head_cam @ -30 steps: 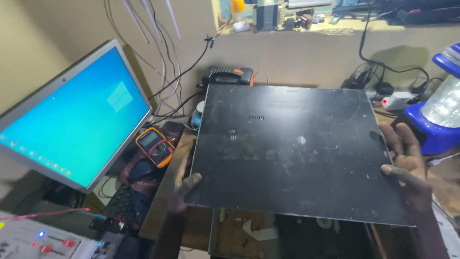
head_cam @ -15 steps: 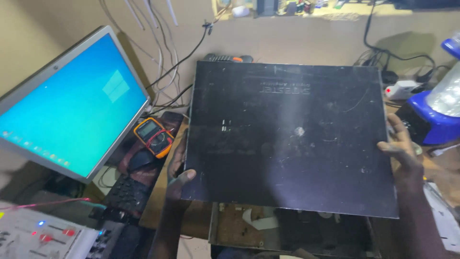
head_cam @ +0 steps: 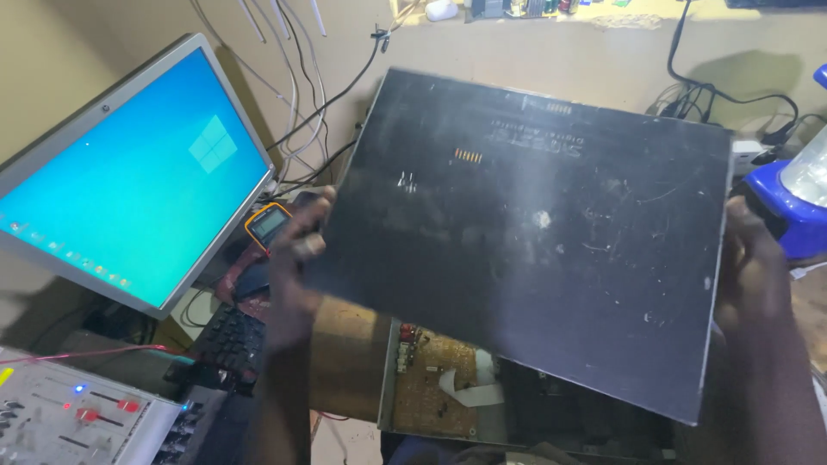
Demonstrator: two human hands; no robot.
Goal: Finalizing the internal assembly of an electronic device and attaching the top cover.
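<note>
Holding a large black metal cover panel (head_cam: pixel 534 224) between both hands, you have it tilted in the air, its scratched face toward you. Your left hand (head_cam: pixel 297 258) pinches the panel's left edge, fingers curled over the rim; your right hand (head_cam: pixel 754 258) clasps the opposite edge, though the panel hides how its fingers lie. Just under the panel, between your two grips, sits an open chassis (head_cam: pixel 517 405) showing a brown circuit board (head_cam: pixel 431 379) and a pale ribbon cable (head_cam: pixel 465 392). Beyond your left grip stands a lit monitor (head_cam: pixel 129 172) with a blue screen. Below it lies a dark keyboard (head_cam: pixel 228 340) and a grey mixer console (head_cam: pixel 77 418). Right beside your left grip rests an orange multimeter (head_cam: pixel 267 224). Past your right grip is a blue lantern (head_cam: pixel 797 202).
</note>
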